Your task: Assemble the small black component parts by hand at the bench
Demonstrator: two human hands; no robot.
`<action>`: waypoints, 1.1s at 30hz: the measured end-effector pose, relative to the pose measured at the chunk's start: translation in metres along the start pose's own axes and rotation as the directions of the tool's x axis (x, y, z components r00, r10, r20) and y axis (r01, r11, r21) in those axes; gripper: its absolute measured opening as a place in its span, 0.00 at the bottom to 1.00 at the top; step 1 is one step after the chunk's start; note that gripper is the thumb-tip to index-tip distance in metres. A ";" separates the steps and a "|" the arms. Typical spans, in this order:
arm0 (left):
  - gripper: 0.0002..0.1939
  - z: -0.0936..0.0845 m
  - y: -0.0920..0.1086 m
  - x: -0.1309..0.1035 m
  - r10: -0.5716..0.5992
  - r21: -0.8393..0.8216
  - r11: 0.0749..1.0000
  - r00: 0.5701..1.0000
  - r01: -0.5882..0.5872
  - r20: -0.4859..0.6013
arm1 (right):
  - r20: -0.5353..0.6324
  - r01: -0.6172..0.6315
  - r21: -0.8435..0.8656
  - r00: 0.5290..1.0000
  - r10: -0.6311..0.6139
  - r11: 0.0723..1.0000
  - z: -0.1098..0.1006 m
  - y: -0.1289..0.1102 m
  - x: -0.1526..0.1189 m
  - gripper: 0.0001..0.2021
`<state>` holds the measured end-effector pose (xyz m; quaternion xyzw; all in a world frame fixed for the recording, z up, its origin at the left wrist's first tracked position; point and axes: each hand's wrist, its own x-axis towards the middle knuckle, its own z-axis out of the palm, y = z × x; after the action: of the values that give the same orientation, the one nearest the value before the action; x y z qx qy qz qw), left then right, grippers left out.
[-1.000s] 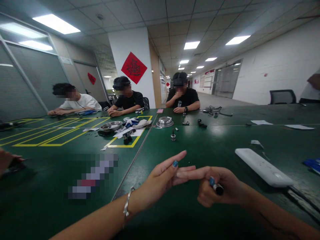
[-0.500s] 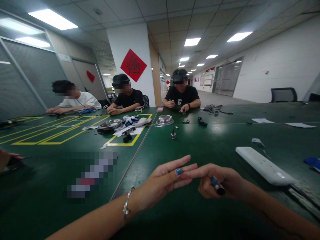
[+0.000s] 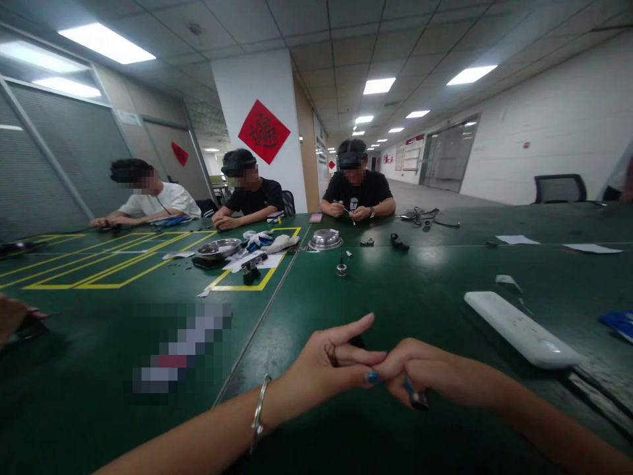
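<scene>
Head view: half-open left hand (image 3: 324, 361) touches right hand (image 3: 435, 373), now curled tighter around a cylinder (image 3: 419, 400).

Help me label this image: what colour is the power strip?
The power strip is white, clearest in the head view.

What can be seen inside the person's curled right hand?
A dark, shiny-ended cylindrical object pokes out of the right hand. The fingers cover the rest, so its full shape cannot be seen.
</scene>
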<state>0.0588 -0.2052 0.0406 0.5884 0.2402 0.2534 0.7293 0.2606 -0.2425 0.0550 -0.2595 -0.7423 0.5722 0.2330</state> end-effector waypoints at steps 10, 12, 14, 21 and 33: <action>0.28 -0.007 0.003 -0.001 0.096 -0.279 0.958 0.990 -0.064 0.102 | -0.053 0.018 0.110 0.999 -0.012 0.994 -0.009 0.020 0.008 0.30; 0.22 -0.005 0.002 -0.002 0.111 -0.256 0.963 0.990 -0.084 0.091 | -0.071 0.029 0.130 0.997 -0.020 0.991 -0.010 0.024 0.007 0.29; 0.18 -0.004 0.002 -0.003 0.110 -0.234 0.968 0.990 -0.088 0.084 | -0.073 0.030 0.131 0.997 -0.021 0.991 -0.010 0.028 0.006 0.28; 0.20 -0.004 0.004 -0.003 0.094 -0.137 0.987 0.992 -0.082 0.087 | -0.105 0.042 0.126 0.994 -0.029 0.991 -0.011 0.033 0.007 0.29; 0.25 0.000 -0.001 -0.008 0.307 0.196 0.921 0.937 -0.336 0.165 | -0.114 0.060 0.180 0.993 -0.040 0.982 -0.013 0.039 0.005 0.26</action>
<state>0.0533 -0.2106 0.0400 0.7126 0.1185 0.3023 0.6219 0.2699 -0.2211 0.0204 -0.2491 -0.6789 0.6169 0.3106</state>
